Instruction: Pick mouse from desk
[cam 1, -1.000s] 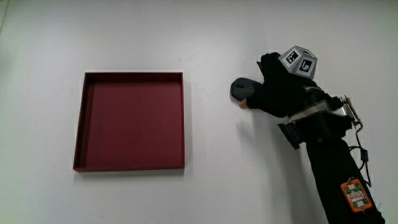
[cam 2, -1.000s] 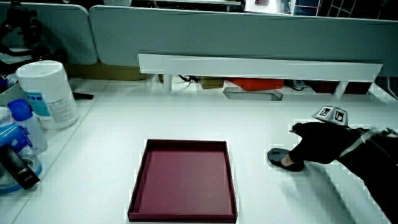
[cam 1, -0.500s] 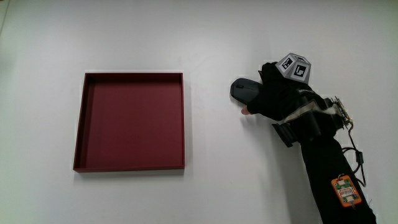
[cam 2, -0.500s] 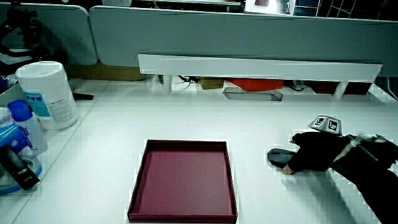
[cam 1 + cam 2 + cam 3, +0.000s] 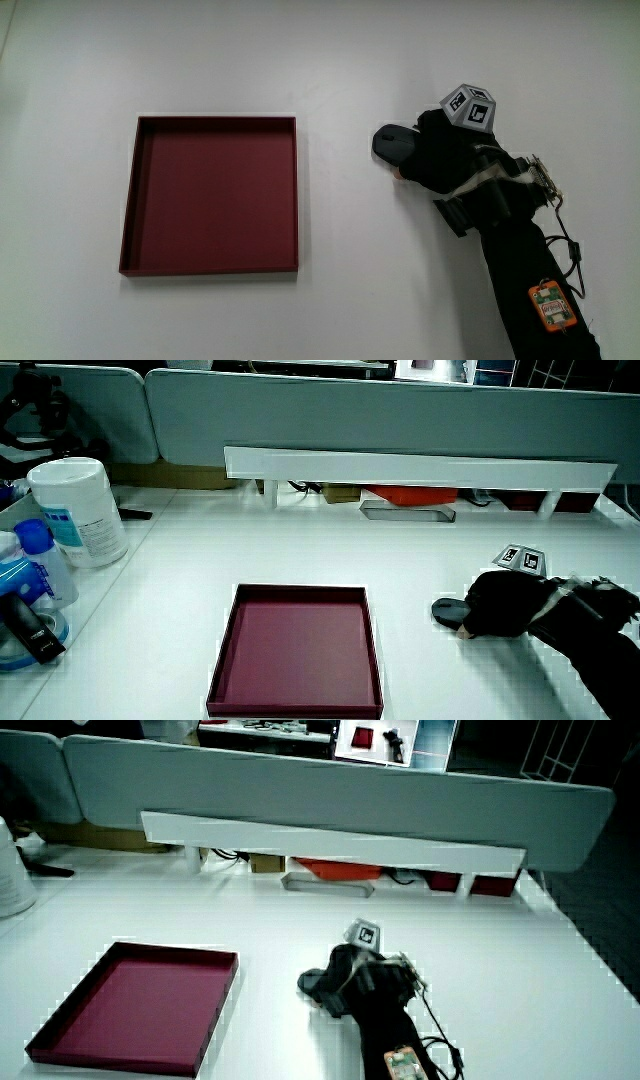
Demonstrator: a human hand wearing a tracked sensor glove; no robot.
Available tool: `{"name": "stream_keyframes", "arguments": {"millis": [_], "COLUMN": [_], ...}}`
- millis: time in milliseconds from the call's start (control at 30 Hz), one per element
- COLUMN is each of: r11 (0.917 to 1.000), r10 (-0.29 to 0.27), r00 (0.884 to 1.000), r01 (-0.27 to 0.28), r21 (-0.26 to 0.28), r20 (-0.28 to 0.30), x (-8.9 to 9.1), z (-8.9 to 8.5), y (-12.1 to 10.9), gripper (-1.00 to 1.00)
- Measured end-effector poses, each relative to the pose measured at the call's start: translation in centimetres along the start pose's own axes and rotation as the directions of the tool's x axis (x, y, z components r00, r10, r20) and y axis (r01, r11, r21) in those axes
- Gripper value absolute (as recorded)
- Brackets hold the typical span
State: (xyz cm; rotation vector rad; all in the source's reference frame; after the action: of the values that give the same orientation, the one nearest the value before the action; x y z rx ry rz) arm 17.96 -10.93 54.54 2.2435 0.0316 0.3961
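A dark grey mouse [image 5: 391, 144] lies on the white table, between the red tray [image 5: 210, 195] and the forearm. The gloved hand [image 5: 437, 156] rests on top of it with fingers curled round its body, so only the end toward the tray shows. The patterned cube [image 5: 470, 105] sits on the hand's back. In both side views the mouse [image 5: 448, 611] [image 5: 312, 983] still touches the table surface under the hand [image 5: 506, 605] [image 5: 352, 980].
The shallow red tray [image 5: 228, 665] [image 5: 40, 1035] holds nothing. In a side view a white wipes tub [image 5: 76, 510] and blue bottles [image 5: 28, 560] stand at the table's edge. A long white shelf [image 5: 420, 466] and a grey partition [image 5: 380, 415] run along the table's end.
The hand has settled lower over the mouse and closed round it, covering more of it. The mouse and tray have not moved.
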Motion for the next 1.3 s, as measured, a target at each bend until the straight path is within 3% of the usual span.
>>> {"name": "stream_keyframes", "arguments": {"millis": [233, 567, 733, 767, 1000, 1133, 1200, 1300], "r11": [0.9991, 0.9976, 0.9924, 0.9932, 0.9775, 0.9613, 0.9568, 0.9506], "r10": [0.012, 0.031, 0.095, 0.086, 0.173, 0.236, 0.246, 0.276], "r00": [1.0, 0.999, 0.995, 0.996, 0.982, 0.967, 0.961, 0.953], "r01": [-0.011, -0.032, -0.097, -0.088, -0.18, -0.247, -0.262, -0.29], "r21": [0.04, 0.061, 0.075, 0.075, 0.11, 0.122, 0.126, 0.11], "r20": [-0.008, 0.015, 0.027, 0.039, 0.076, 0.096, 0.128, 0.128], "x": [0.3, 0.0, -1.9, -1.8, -4.8, -7.2, -8.2, -9.6], "z": [0.0, 1.2, 2.6, 2.6, 3.6, 4.0, 3.9, 3.7], "y": [0.0, -0.7, -2.5, -2.3, -4.7, -6.2, -6.5, -6.8], "gripper": [1.0, 1.0, 1.0, 1.0, 1.0, 1.0, 1.0, 1.0]}}
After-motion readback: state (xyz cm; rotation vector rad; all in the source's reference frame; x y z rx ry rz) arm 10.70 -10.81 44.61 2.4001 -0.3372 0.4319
